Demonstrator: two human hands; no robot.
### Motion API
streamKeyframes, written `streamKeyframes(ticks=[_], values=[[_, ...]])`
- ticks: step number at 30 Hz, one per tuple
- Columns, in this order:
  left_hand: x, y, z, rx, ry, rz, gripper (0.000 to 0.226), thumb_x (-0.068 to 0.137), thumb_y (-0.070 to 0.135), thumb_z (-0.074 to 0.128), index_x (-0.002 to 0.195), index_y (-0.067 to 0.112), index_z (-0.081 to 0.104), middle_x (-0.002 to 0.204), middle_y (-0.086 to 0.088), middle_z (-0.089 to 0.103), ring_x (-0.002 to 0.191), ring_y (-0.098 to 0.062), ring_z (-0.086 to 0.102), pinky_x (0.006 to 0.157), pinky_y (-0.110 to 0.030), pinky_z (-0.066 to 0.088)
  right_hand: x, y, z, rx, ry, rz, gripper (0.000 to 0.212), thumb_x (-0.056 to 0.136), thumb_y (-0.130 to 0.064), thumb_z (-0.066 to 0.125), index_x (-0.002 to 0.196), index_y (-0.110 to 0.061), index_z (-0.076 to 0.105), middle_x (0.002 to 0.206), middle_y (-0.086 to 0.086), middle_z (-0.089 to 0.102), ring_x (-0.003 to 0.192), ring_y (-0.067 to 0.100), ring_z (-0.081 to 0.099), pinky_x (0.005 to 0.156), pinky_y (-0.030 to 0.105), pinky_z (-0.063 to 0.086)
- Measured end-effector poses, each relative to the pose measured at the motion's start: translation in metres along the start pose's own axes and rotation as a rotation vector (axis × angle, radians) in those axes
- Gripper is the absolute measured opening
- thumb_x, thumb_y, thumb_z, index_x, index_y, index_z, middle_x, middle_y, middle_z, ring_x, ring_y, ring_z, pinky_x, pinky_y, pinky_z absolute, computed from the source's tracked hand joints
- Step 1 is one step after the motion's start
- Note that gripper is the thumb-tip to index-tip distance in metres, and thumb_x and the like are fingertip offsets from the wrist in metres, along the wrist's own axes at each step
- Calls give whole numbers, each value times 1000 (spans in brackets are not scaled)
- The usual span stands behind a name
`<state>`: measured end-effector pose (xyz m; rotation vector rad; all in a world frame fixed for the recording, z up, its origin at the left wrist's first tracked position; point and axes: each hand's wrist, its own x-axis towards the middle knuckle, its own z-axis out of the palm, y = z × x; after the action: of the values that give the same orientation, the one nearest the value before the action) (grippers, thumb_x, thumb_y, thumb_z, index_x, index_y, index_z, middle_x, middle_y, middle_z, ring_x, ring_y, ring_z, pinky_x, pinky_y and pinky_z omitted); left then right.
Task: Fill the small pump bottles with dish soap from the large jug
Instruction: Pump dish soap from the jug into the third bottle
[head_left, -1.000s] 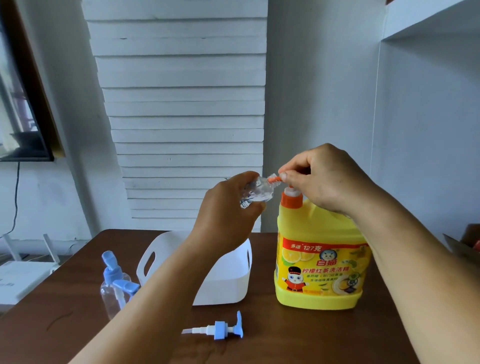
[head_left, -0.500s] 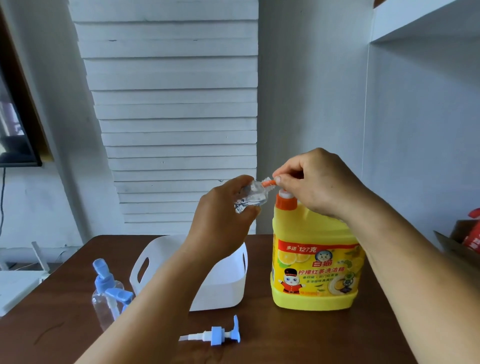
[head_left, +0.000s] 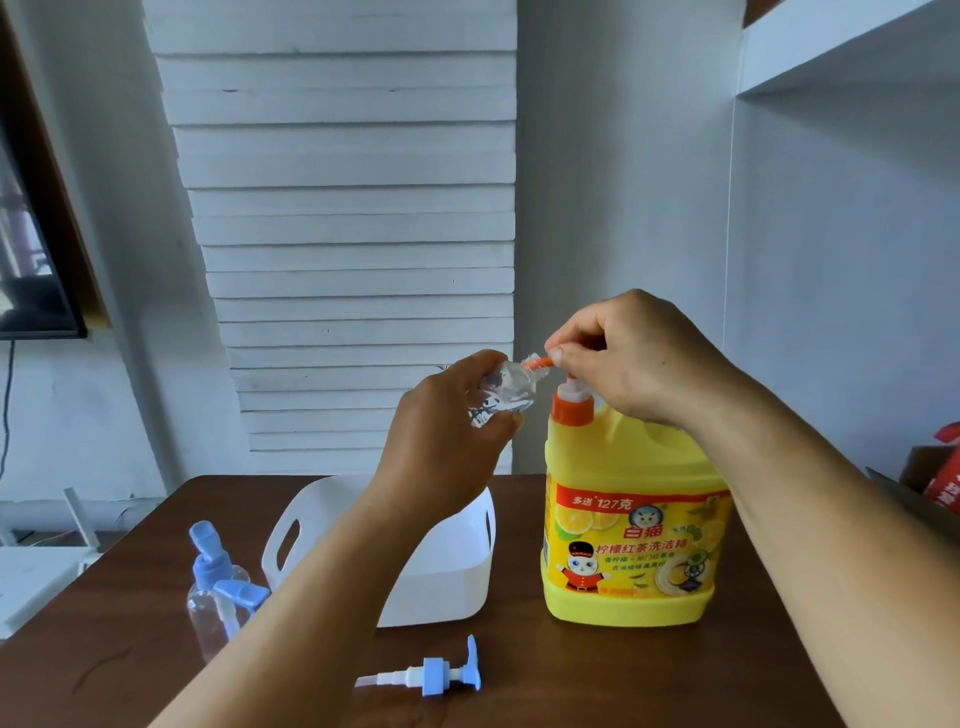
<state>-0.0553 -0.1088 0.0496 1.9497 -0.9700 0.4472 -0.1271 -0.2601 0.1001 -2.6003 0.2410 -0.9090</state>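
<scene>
A large yellow dish soap jug (head_left: 631, 514) with an orange pump stands upright on the brown table (head_left: 571, 675). My right hand (head_left: 628, 358) curls over the pump head, its orange spout sticking out to the left. My left hand (head_left: 447, 441) grips a small clear bottle (head_left: 501, 392), tilted with its open mouth against the spout. That bottle's blue pump (head_left: 431, 674) lies loose on the table in front. Two other small clear bottles with blue pumps (head_left: 221, 587) stand at the left.
A white plastic basket (head_left: 311, 525) with handle cut-outs sits behind my left forearm, left of the jug. A cardboard box with red packs (head_left: 935, 478) is at the right edge. White slatted wall behind the table; a dark screen (head_left: 31, 270) hangs at far left.
The pump head has risen slightly, showing more white stem under my right hand. Both hands and the small bottle stay at the spout. The view has shifted a little.
</scene>
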Motion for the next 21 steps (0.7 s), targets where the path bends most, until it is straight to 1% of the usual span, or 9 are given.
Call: streamKeyframes(ticks=[1,3,7,10,11,13,15,18,21], values=[[1,0,-1,-4,4,-7,42,78,23,68,118,27,58,93,13,62,77,-4,56,60,2,35,0,0,0,14,11,-4,12,87,-23,60,86,-21,72,67,-23,56,54,-16,56,43,-4,32],[3,0,0,-10,6,-13,42,78,23,68,118,29,58,94,15,62,82,-6,57,60,1,35,-1,2,1,22,31,-4,13,87,-24,59,88,-23,72,68,-24,55,51,-12,56,43,-3,33],[-2,-1,3,-9,-11,-9,32,77,21,67,108,29,61,85,16,61,76,-8,57,63,-6,37,-6,3,5,15,5,14,16,87,-24,61,84,-15,74,67,-27,50,51,-7,54,42,-4,32],[-1,-1,3,-13,-5,-8,33,77,22,67,109,29,60,84,17,60,72,-4,54,63,-4,37,-2,0,0,16,-13,25,12,86,-25,62,84,-22,73,70,-19,61,55,-6,59,40,0,34],[0,-1,2,-16,4,-8,36,77,23,68,112,29,59,87,18,60,74,-4,54,62,-2,37,0,0,-1,42,-6,27,11,86,-25,62,84,-23,73,71,-16,64,57,-11,60,41,0,35],[3,-1,2,-26,15,-9,43,77,23,69,118,28,58,91,17,59,75,-3,55,62,3,36,0,3,-2,73,16,24,11,86,-24,62,84,-22,73,68,-17,63,57,-23,53,42,-3,33],[3,-2,2,-16,9,-2,42,77,22,69,117,27,59,90,16,60,74,-3,56,63,3,35,-2,5,2,62,20,19,11,86,-24,63,85,-22,73,67,-24,57,55,-26,51,42,-5,32],[-1,-2,3,-11,-6,-4,36,77,21,68,112,28,61,85,17,60,73,-4,55,62,-1,36,-2,3,2,12,-18,39,11,85,-26,63,85,-23,74,66,-25,54,53,-11,57,40,2,32],[0,-2,2,-23,1,-5,37,77,21,68,112,29,60,86,16,61,72,-3,56,61,1,36,2,-1,-4,-2,-46,38,9,85,-26,64,86,-25,73,66,-18,62,53,-10,58,37,2,32]])
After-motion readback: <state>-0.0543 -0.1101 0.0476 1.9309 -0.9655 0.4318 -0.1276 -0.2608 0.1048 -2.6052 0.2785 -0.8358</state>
